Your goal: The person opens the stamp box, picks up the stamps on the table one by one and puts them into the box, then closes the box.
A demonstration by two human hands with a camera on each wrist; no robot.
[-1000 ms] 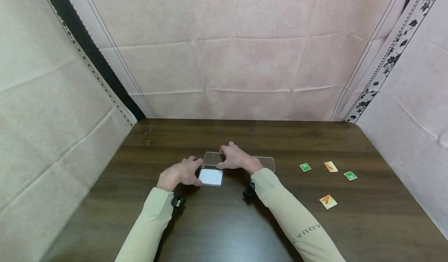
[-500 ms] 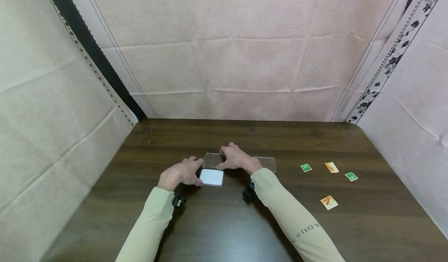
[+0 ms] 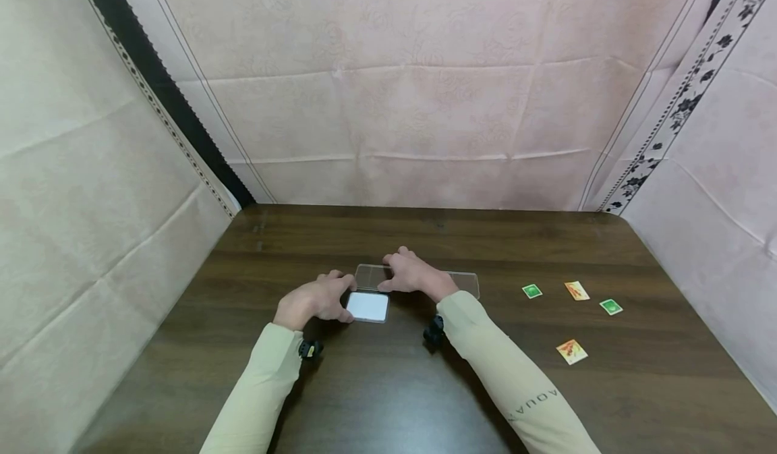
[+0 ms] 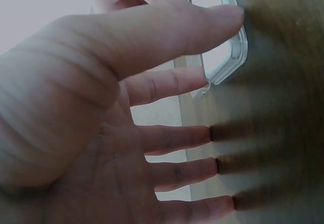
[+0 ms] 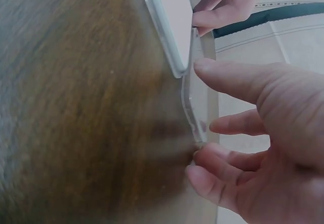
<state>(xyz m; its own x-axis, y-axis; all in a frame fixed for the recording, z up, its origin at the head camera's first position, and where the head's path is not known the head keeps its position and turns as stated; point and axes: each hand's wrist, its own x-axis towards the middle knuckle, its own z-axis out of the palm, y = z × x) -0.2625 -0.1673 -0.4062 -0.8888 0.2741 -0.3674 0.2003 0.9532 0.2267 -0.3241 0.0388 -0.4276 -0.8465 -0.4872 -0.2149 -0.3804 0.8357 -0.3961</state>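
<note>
A small clear plastic box (image 3: 367, 307) with a flat white top inside lies on the table in the head view. My left hand (image 3: 315, 300) grips its left side, thumb at the near edge and index finger at the far corner; in the left wrist view the other fingers reach straight down to the table. Just behind the box lies a clear plastic lid (image 3: 369, 276). My right hand (image 3: 413, 274) holds this lid's right end between thumb and fingers, partly hiding it. In the right wrist view, the thumb (image 5: 228, 75) sits close to the box's corner.
Another clear plastic piece (image 3: 466, 283) lies behind the right wrist. To the right are two green cards (image 3: 531, 291) and two orange picture cards (image 3: 572, 351), spread apart on the dark wood table (image 3: 388, 386). Pale cloth (image 3: 425, 117) hangs around the back and sides.
Both hands stay at the box and lid with hardly any movement. The whole scene shifts very slightly right in the head view.
</note>
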